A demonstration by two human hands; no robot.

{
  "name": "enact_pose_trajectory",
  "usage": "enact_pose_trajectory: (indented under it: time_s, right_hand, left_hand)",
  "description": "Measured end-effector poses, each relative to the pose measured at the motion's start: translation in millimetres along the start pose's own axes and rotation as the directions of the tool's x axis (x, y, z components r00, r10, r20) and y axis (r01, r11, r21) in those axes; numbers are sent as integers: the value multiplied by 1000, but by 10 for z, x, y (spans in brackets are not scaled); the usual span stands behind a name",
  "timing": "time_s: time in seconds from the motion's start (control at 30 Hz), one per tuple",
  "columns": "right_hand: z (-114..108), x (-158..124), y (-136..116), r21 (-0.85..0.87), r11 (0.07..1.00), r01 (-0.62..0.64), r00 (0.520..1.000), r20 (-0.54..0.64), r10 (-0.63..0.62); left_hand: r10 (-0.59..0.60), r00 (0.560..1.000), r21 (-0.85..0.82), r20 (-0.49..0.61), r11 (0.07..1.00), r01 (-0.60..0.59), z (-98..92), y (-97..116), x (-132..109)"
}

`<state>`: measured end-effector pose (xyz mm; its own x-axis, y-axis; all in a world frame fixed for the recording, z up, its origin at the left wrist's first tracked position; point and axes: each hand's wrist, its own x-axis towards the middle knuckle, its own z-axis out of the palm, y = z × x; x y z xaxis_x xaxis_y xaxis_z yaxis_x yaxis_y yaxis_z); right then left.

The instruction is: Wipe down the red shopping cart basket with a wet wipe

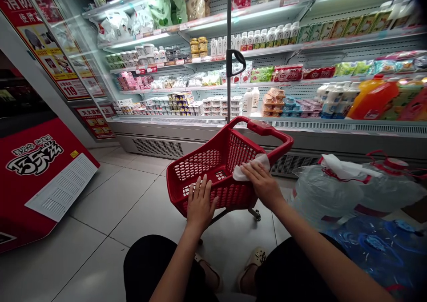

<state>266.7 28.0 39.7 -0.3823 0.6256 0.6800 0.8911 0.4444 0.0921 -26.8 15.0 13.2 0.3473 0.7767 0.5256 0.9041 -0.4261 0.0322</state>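
Observation:
A red plastic shopping cart [200, 165] with perforated basket walls stands on the floor in front of my knees, its handle at the upper right. My right hand [258, 177] presses a white cloth [242, 174] against the cart's near rim, close to where the handle rises. Flat against the near side wall lies my left hand [200, 202], fingers stretched out over the rim and nothing in it. The basket's visible inside holds nothing.
Behind the cart runs a lit refrigerated shelf [213, 135] with packaged drinks and yogurt. Large water bottles [328, 195] and blue water jugs [376, 244] stand close on the right. A red cabinet [43, 191] is at the left, on the tiled floor [96, 244].

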Motion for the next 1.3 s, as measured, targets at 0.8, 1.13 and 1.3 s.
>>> enact_pose_trajectory:
  time_s: [0.8, 1.13, 1.3]
  right_hand:
    - [48, -3, -17, 21, 991, 129, 985, 111, -131]
    - [27, 115, 407, -94, 990, -101, 994, 25, 104]
    - [239, 98, -165, -2, 999, -42, 995, 95, 42]
  left_hand:
    - [43, 999, 64, 17, 997, -44, -6, 149, -14]
    - [53, 998, 40, 27, 998, -54, 16, 251, -4]
    - [44, 999, 25, 32, 999, -45, 31, 312, 8]
